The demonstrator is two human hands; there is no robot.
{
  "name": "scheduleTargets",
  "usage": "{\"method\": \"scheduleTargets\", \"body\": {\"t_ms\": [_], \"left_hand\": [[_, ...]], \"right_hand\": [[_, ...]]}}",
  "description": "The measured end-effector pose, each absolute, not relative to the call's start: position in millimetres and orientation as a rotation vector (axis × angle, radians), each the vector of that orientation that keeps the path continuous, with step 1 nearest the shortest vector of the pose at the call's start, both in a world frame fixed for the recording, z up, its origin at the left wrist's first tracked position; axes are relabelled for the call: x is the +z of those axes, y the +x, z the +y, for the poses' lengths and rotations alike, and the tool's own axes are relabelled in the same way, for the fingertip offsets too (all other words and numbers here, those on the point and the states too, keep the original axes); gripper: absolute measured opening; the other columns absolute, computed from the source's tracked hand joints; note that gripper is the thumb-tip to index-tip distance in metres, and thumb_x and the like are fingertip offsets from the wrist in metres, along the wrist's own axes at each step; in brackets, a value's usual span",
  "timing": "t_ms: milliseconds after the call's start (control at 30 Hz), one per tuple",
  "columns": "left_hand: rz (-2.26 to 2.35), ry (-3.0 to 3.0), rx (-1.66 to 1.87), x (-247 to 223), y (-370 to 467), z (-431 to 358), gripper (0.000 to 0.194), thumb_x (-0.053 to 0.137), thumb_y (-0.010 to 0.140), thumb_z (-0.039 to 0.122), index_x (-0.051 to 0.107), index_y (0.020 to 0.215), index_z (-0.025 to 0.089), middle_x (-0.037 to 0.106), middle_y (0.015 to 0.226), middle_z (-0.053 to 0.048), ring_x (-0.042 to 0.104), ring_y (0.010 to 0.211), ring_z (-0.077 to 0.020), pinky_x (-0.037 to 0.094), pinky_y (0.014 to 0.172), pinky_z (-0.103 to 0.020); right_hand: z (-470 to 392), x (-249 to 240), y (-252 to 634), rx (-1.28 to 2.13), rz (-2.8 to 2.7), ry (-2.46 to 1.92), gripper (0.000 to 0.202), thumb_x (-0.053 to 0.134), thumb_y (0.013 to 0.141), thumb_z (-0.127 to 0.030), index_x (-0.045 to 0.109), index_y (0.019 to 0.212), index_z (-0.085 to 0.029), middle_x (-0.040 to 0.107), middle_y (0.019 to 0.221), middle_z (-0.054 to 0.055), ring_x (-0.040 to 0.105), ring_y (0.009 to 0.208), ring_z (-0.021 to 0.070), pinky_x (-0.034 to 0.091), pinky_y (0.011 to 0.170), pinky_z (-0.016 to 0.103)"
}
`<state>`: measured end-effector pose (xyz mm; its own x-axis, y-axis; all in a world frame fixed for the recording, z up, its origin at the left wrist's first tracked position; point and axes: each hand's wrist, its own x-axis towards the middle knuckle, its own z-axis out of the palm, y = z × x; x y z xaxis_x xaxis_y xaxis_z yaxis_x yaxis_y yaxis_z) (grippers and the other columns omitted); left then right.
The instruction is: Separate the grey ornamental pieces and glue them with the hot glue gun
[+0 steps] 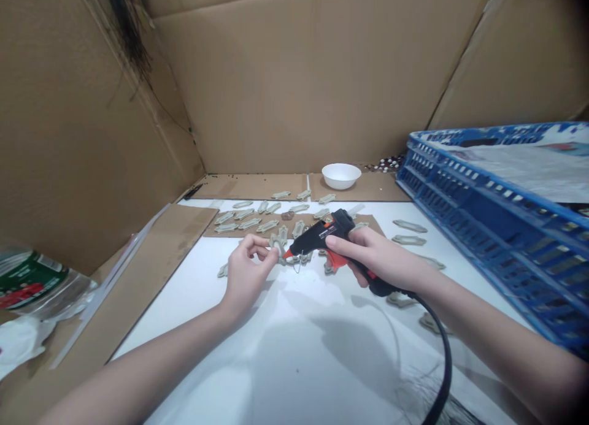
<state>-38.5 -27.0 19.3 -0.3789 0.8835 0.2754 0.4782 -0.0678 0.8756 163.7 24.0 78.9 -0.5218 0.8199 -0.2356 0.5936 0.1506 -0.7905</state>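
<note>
Between thumb and fingers, my left hand (pixel 251 268) pinches a small grey-green frame-shaped piece (pixel 278 244), raised over the white table. My right hand (pixel 368 253) is wrapped round a black and red glue gun (pixel 322 233). Its orange nozzle points left and sits at the edge of the held piece; whether they touch is hard to tell. Several similar pieces (pixel 250 224) lie beyond the hands on a cardboard strip (pixel 375 221) and on the white surface. More of them (pixel 409 226) are spread to the right.
A white bowl (pixel 341 176) stands at the back, near small dark and white bits (pixel 389 164). On the right is a blue plastic crate (pixel 478 210). Cardboard walls (pixel 299 81) enclose the back and left. A plastic container (pixel 41 281) sits far left. The gun's black cable (pixel 446 363) hangs near my right forearm.
</note>
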Motion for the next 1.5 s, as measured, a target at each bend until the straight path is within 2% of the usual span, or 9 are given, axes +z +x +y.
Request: {"method": "scheduleTargets", "body": {"t_ms": [233, 500, 733, 900, 967, 1100, 1200, 1367, 1500], "left_hand": [[1.836, 1.469, 1.421, 19.3, -36.7, -28.8, 0.016, 0.058, 0.069, 0.031, 0.050, 0.076, 0.019, 0.052, 0.059, 0.004, 0.050, 0.062, -0.0118, 0.035, 0.060, -0.022], [1.832, 1.469, 1.412, 19.7, -36.6, -29.3, 0.015, 0.059, 0.069, 0.030, 0.049, 0.074, 0.019, 0.053, 0.060, 0.004, 0.050, 0.062, -0.0108, 0.036, 0.059, -0.021], [1.804, 1.515, 1.449, 16.4, -37.2, -27.9, 0.013, 0.059, 0.069, 0.027, 0.050, 0.073, 0.018, 0.052, 0.057, 0.005, 0.049, 0.059, -0.0100, 0.037, 0.062, -0.021], [1.820, 1.509, 1.474, 17.7, -40.1, -26.6, 0.014, 0.059, 0.069, 0.026, 0.050, 0.075, 0.018, 0.052, 0.058, 0.005, 0.050, 0.059, -0.0100, 0.038, 0.063, -0.021], [1.845, 1.505, 1.501, 17.7, -41.7, -25.1, 0.014, 0.058, 0.069, 0.027, 0.050, 0.076, 0.018, 0.052, 0.058, 0.005, 0.049, 0.059, -0.0098, 0.038, 0.063, -0.021], [1.900, 1.496, 1.563, 20.0, -48.7, -16.6, 0.017, 0.057, 0.069, 0.030, 0.052, 0.080, 0.017, 0.054, 0.060, 0.003, 0.050, 0.061, -0.0108, 0.038, 0.065, -0.022], [1.897, 1.522, 1.459, 31.7, -68.3, -4.8, 0.024, 0.056, 0.069, 0.034, 0.055, 0.085, 0.016, 0.057, 0.063, 0.001, 0.053, 0.061, -0.0127, 0.040, 0.061, -0.023], [1.956, 1.685, 0.894, 59.3, -133.9, 7.4, 0.028, 0.055, 0.065, 0.037, 0.061, 0.080, 0.015, 0.062, 0.072, -0.003, 0.056, 0.063, -0.0159, 0.039, 0.057, -0.024], [2.070, 1.878, 0.316, 60.3, -171.1, 7.1, 0.021, 0.053, 0.062, 0.035, 0.064, 0.069, 0.018, 0.063, 0.064, -0.002, 0.055, 0.057, -0.0172, 0.037, 0.052, -0.024]], "right_hand": [[22.6, 76.9, 161.2, 1.307, -2.175, -1.410, 0.049, 0.039, 0.075, -0.059, 0.045, 0.052, -0.016, 0.044, 0.034, -0.001, 0.040, 0.032, 0.0081, 0.031, 0.036, 0.021], [9.5, 84.7, 156.4, 1.225, -2.185, -1.471, 0.045, 0.040, 0.076, -0.055, 0.055, 0.070, -0.013, 0.047, 0.039, -0.001, 0.041, 0.034, 0.0087, 0.029, 0.036, 0.020], [-7.1, 82.3, 151.2, 0.578, -2.443, -1.404, 0.042, 0.036, 0.079, -0.051, 0.049, 0.057, -0.017, 0.052, 0.050, 0.002, 0.045, 0.045, 0.0118, 0.025, 0.041, 0.022], [-7.4, 85.8, 154.7, 0.183, -2.488, -1.449, 0.037, 0.041, 0.075, -0.049, 0.051, 0.058, -0.018, 0.051, 0.047, 0.004, 0.045, 0.044, 0.0149, 0.021, 0.042, 0.025], [0.8, 89.4, 159.2, 0.286, -2.428, -1.475, 0.038, 0.042, 0.074, -0.051, 0.052, 0.058, -0.018, 0.052, 0.046, 0.004, 0.045, 0.042, 0.0144, 0.022, 0.041, 0.025], [23.5, 93.3, 170.4, 0.893, -2.138, -1.464, 0.048, 0.037, 0.075, -0.059, 0.050, 0.056, -0.017, 0.051, 0.042, 0.001, 0.043, 0.037, 0.0103, 0.029, 0.040, 0.023], [34.9, 92.4, 176.1, 1.049, -1.963, -1.450, 0.053, 0.038, 0.073, -0.062, 0.045, 0.049, -0.016, 0.048, 0.040, 0.001, 0.041, 0.036, 0.0079, 0.031, 0.040, 0.022], [37.6, 92.1, 178.3, 1.100, -1.910, -1.435, 0.055, 0.039, 0.073, -0.063, 0.043, 0.047, -0.015, 0.048, 0.040, 0.000, 0.039, 0.035, 0.0064, 0.031, 0.040, 0.021], [37.4, 94.2, 179.6, 1.083, -1.892, -1.445, 0.052, 0.039, 0.071, -0.064, 0.043, 0.052, -0.016, 0.049, 0.041, 0.001, 0.040, 0.036, 0.0071, 0.031, 0.040, 0.021]]}}
